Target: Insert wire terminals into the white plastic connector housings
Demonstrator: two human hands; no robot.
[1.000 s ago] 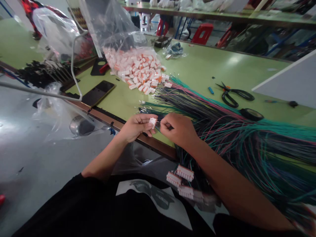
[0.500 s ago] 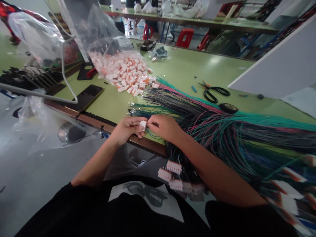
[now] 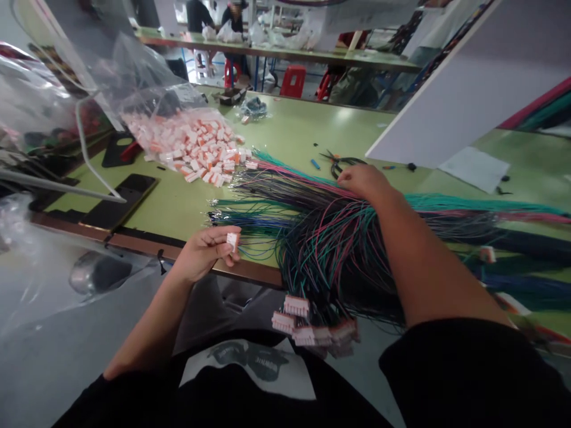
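Note:
My left hand (image 3: 207,252) pinches a small white and orange connector (image 3: 232,240) above the table's front edge, with thin wires running off to its right. Over the upper side of the wire bundle (image 3: 330,238) is my right hand (image 3: 363,181), fingers bent and closed next to the scissors (image 3: 341,161); what lies between its fingertips is too small to make out. Finished-looking connectors (image 3: 297,306) with wires hang over the front edge. A heap of loose connectors (image 3: 205,142) spills from a clear plastic bag left of the wire ends.
A phone (image 3: 120,202) lies at the left behind a bent white metal rod (image 3: 84,142). A blue piece (image 3: 315,164) rests beyond the wires. One grey-white panel (image 3: 428,89) stands at the right. People and red stools (image 3: 293,81) are in the background.
My right hand has left the connector and moved right and away from me, to the wires by the scissors. My left hand still holds the connector. The view has shifted right.

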